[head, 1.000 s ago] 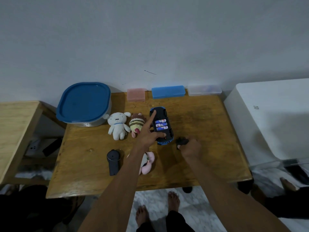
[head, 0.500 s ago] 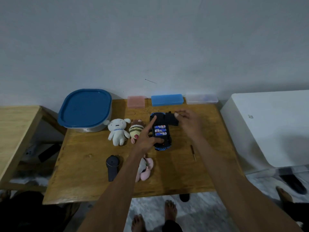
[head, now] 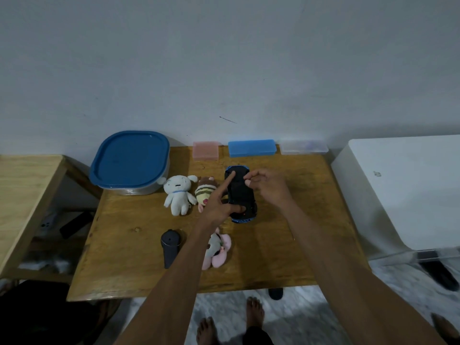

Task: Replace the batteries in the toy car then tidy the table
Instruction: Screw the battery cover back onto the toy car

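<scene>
The blue toy car (head: pixel 241 195) lies upside down on the wooden table (head: pixel 139 245), its black underside facing up. A black battery cover (head: pixel 239 189) lies over the compartment, so no batteries show. My left hand (head: pixel 220 204) holds the car, index finger on its far end and thumb on its near end. My right hand (head: pixel 267 186) hovers at the car's right side, thumb and index finger pinched at the cover's far right edge.
Left of the car lie a white plush (head: pixel 178 195) and a striped plush (head: pixel 206 192); a pink plush (head: pixel 219 250) and a black controller (head: pixel 170 247) lie nearer. A blue-lidded container (head: pixel 129 163) and pink (head: pixel 205 150), blue (head: pixel 251 148) and clear (head: pixel 302 146) boxes line the wall.
My right hand picked the black cover up from the table right of the car, carried it over and laid it on the compartment; the batteries are now covered. My left hand kept holding the car.
</scene>
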Available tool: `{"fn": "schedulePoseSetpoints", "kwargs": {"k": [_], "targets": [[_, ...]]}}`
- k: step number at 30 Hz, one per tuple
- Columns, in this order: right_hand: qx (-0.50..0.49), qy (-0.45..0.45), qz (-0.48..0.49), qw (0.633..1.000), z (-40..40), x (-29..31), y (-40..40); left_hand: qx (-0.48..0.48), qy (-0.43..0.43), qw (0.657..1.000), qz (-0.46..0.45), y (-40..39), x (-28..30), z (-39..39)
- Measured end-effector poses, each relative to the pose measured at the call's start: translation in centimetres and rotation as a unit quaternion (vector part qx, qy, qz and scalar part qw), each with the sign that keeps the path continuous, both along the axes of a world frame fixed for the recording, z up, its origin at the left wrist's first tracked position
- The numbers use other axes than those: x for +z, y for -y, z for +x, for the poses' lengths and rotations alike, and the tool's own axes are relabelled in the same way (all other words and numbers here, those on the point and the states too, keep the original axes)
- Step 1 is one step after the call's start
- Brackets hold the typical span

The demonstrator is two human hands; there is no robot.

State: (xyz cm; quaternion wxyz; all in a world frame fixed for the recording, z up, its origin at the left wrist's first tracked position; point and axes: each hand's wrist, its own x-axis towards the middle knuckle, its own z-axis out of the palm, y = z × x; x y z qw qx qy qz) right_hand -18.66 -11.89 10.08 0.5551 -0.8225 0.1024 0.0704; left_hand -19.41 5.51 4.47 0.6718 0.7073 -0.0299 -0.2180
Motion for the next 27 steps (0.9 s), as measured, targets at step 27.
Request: {"fn": "schedulePoseSetpoints", "kwargs": {"k": [27], "targets": [[-0.028, -0.009, 0.020, 0.999, -0.22, -0.29, -0.38, -0.003, -0.012, 1.000, -0.010, 0.35, 0.33, -0.21]]}}
